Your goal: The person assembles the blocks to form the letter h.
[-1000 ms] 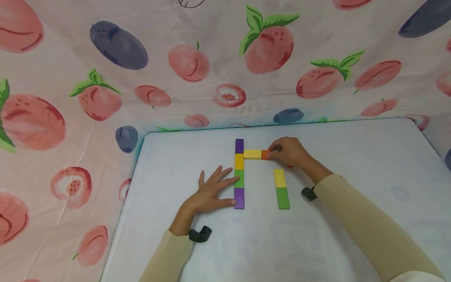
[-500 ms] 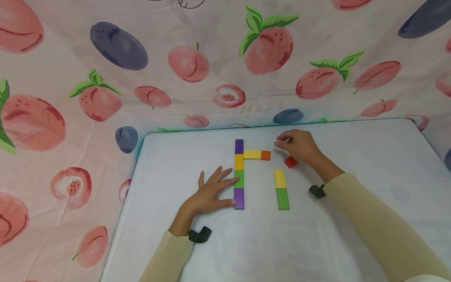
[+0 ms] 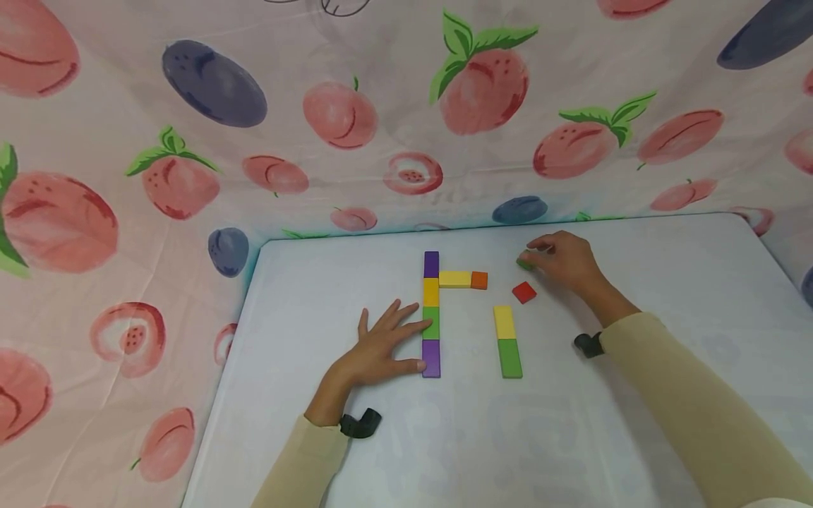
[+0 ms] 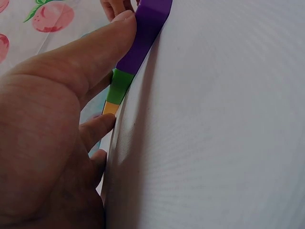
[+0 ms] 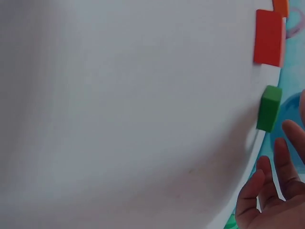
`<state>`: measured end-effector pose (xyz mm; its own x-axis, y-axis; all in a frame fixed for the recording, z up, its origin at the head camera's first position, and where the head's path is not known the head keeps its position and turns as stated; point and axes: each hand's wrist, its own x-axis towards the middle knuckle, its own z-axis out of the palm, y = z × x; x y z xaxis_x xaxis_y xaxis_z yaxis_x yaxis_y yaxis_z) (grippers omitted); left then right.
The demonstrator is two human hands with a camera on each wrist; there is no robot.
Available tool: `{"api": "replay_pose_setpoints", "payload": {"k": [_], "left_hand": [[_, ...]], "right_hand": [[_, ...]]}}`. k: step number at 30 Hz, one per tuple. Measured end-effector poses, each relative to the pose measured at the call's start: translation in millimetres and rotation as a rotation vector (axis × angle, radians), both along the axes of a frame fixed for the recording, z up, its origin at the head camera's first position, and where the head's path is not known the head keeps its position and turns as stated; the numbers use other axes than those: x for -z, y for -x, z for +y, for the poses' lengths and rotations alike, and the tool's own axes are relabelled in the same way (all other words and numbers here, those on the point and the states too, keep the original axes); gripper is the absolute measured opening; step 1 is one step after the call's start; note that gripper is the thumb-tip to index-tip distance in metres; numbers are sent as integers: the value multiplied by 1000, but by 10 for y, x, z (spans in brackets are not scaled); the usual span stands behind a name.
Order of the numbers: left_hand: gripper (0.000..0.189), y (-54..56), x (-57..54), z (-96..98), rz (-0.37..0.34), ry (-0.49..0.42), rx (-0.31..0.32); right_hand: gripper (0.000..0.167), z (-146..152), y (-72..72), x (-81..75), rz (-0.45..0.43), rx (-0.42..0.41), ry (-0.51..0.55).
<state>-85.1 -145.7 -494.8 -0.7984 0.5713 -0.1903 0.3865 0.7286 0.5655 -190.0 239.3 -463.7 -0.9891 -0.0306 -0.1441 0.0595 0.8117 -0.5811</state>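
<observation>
My left hand (image 3: 375, 353) lies with fingers spread beside a column of blocks. Its thumb touches the lower purple block (image 3: 431, 361), and a fingertip rests on the green block (image 3: 430, 315) above. Higher in the column are an orange-yellow block (image 3: 431, 292) and a dark purple block (image 3: 431, 264). Over at the right, my right hand (image 3: 562, 261) is at a small green block (image 3: 524, 264), its thumb overlapping it in the head view. The right wrist view shows a gap between the fingers (image 5: 282, 151) and that green block (image 5: 269, 109). A red block (image 3: 524, 293) lies close by.
A yellow block (image 3: 454, 279) extends right from the column, with an orange block (image 3: 479, 280) at its end. Below the red block, another yellow block (image 3: 504, 322) and a longer green block (image 3: 510, 358) form a slightly slanted line. The white tabletop (image 3: 381, 466) meets a fruit-print cloth (image 3: 356, 176).
My right hand has left the orange block and moved right to the small green block. The red block has come into full view. My left hand stays in place.
</observation>
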Motion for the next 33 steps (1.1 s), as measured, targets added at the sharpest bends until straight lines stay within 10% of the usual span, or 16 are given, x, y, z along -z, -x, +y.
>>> {"api": "replay_pose_setpoints", "payload": {"k": [33], "left_hand": [[73, -4, -6, -1, 6, 3, 7]], "right_hand": [[42, 44, 2, 120, -25, 21, 3]]}}
